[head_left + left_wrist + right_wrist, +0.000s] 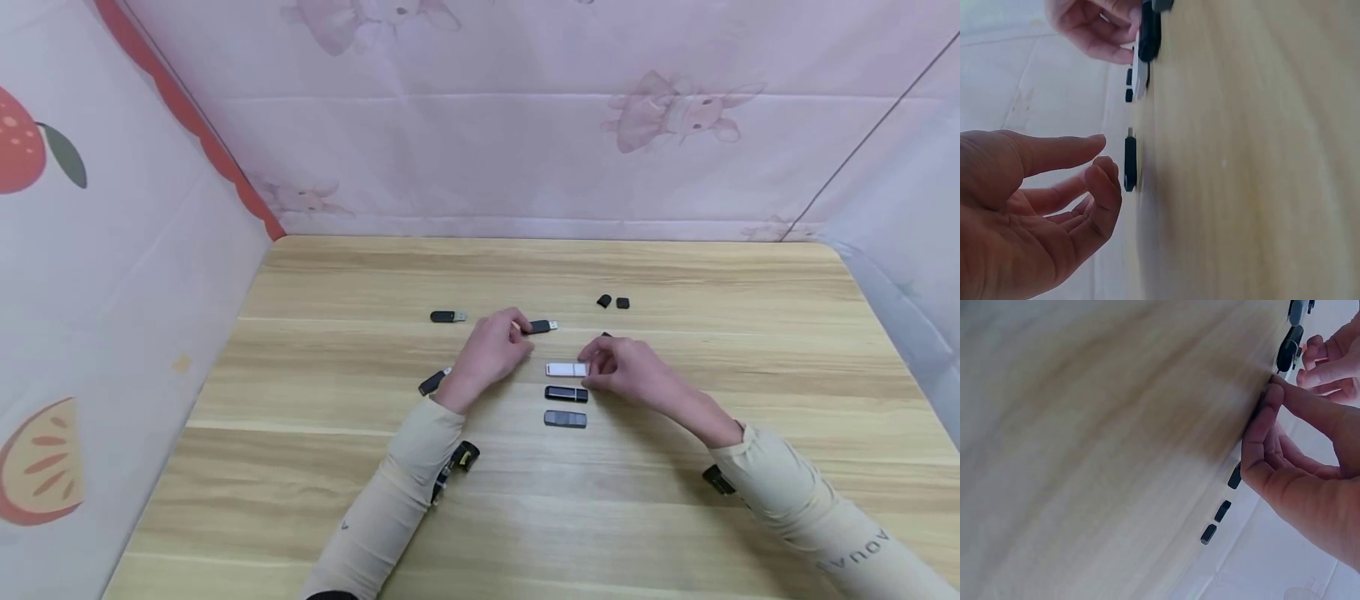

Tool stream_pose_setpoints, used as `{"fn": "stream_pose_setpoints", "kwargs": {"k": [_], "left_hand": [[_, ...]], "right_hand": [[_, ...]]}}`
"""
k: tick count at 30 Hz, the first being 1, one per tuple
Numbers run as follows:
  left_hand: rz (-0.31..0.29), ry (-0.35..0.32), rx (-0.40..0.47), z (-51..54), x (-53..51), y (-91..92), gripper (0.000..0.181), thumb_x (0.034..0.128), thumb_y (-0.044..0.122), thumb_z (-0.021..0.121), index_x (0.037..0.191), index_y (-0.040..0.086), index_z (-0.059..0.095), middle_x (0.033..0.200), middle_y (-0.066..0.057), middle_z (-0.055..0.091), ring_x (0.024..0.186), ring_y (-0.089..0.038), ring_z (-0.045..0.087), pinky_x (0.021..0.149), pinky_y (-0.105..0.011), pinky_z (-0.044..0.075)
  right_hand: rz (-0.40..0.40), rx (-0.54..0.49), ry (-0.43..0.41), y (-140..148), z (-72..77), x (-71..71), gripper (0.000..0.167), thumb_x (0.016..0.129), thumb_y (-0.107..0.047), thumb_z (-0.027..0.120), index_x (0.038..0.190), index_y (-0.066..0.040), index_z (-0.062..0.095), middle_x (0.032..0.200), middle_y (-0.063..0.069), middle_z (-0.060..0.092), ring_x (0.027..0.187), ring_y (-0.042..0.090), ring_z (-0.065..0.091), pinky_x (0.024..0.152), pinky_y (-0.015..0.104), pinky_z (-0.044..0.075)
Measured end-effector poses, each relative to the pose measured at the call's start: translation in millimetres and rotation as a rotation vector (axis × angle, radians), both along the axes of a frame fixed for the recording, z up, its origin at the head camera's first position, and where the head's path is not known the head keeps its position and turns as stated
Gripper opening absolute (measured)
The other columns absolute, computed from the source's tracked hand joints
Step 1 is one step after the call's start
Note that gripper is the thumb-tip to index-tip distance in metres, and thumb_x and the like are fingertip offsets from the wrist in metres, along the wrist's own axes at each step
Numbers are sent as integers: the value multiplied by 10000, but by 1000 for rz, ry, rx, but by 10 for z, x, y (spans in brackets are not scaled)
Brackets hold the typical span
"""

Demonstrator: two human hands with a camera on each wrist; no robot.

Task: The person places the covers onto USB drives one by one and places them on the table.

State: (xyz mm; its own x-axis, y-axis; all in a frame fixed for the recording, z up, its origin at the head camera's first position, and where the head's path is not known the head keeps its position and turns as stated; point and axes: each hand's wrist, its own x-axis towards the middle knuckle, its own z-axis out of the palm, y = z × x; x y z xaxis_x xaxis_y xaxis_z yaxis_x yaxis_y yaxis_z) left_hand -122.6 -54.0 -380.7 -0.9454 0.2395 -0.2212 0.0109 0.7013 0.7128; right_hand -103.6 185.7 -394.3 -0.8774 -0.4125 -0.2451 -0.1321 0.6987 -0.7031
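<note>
Fingers (600, 382) at right pinch the crosswise white stick (564, 369); left fingers (1105, 187) slightly parted, empty.

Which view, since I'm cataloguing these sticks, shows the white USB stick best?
The head view: it shows the white USB stick from above, nearly whole, the right hand at one end. The left wrist view shows it nearly edge-on, partly behind a black stick. In the right wrist view I can't make it out.
</note>
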Motion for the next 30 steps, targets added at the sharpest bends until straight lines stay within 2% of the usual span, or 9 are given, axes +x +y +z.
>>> {"fn": "stream_pose_setpoints", "kwargs": {"k": [6,12,17,20,23,30], "left_hand": [[36,-55,-17,-13,-53,6,416,1000,165,723,1378,66,581,922,-55,705,749,-148,610,687,-269,480],[11,-95,-59,-46,-107,37,446,1021,187,687,1419,81,515,794,-35,608,625,-132,540,569,-264,441],[-25,-90,-100,-38,-162,46,408,1031,186,673,1390,64,524,781,-30,576,588,-121,515,549,-256,434],[-34,-112,-97,-18,-187,49,391,1033,170,667,1379,52,529,756,-34,588,526,-118,508,501,-247,427],[-47,-139,-102,9,-211,59,371,1032,152,664,1358,43,526,730,-36,597,481,-123,510,455,-242,422],[-86,-165,-143,75,-232,95,220,1044,126,636,1211,30,530,740,-61,594,508,-151,543,449,-254,437]], "right_hand": [[-6,-1,-14,10,20,10,322,905,-50,793,1203,10,686,907,78,736,776,136,665,693,231,521],[-24,-19,-13,52,56,37,244,951,-71,743,1184,-12,705,925,97,750,782,149,676,690,241,529],[-82,-36,22,133,60,17,178,977,-85,718,1139,-13,728,971,134,765,830,185,722,698,222,560],[-112,-32,51,206,81,-19,182,973,-75,720,1137,4,724,994,164,768,822,202,739,678,220,558],[-139,-24,39,284,106,-60,201,980,-74,702,1162,10,708,1008,179,766,777,190,731,654,237,547],[-180,-4,40,408,109,-174,234,1003,-136,703,1187,8,687,1038,205,757,757,181,721,631,245,545]]}}
